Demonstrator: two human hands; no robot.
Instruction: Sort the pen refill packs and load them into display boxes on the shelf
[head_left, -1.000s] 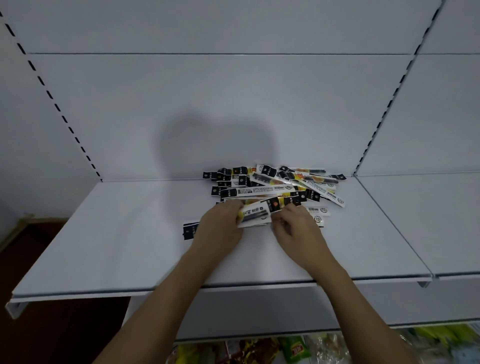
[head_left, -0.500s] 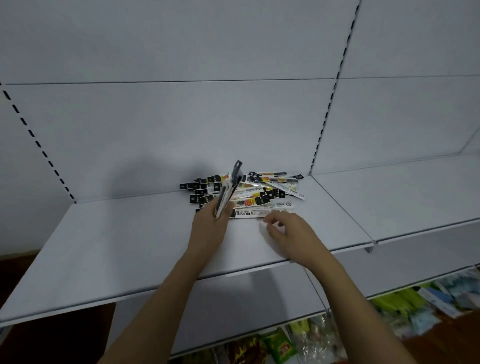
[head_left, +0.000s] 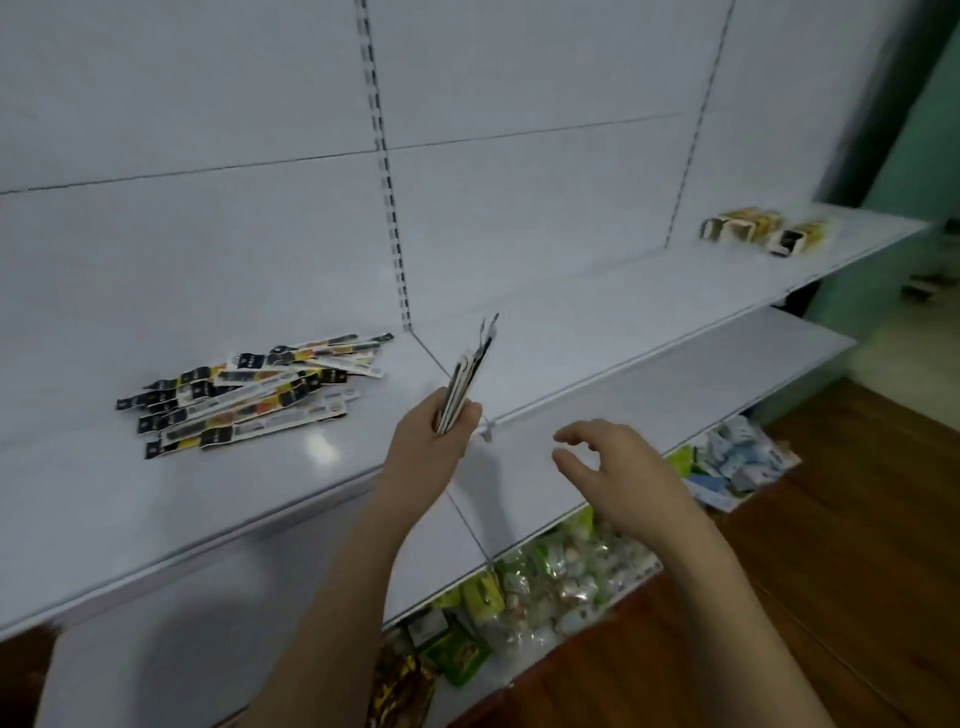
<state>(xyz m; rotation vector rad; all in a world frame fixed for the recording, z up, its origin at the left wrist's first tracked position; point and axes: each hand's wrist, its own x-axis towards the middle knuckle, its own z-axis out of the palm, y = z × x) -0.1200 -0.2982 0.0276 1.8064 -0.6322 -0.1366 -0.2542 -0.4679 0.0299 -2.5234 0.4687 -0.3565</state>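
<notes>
A loose pile of pen refill packs (head_left: 249, 395), long strips printed black, yellow and white, lies on the white shelf (head_left: 322, 457) at the left. My left hand (head_left: 434, 434) grips a small bundle of refill packs (head_left: 467, 376) upright and edge-on, right of the pile at the shelf's front. My right hand (head_left: 608, 457) hovers open with curled fingers further right, over the lower shelf, holding nothing. Yellow and white display boxes (head_left: 761, 234) lie on their sides far right on the shelf.
A lower white shelf (head_left: 675, 405) juts out below. Under it, bags of green and mixed packaged goods (head_left: 545, 577) sit near the brown wooden floor (head_left: 857, 519). Slotted uprights (head_left: 387, 171) divide the white back panel. A green wall stands at far right.
The view has swung right, so the pile now lies at the left and the display boxes appear. My left hand has carried its bundle right, away from the pile; my right hand lifted off the shelf.
</notes>
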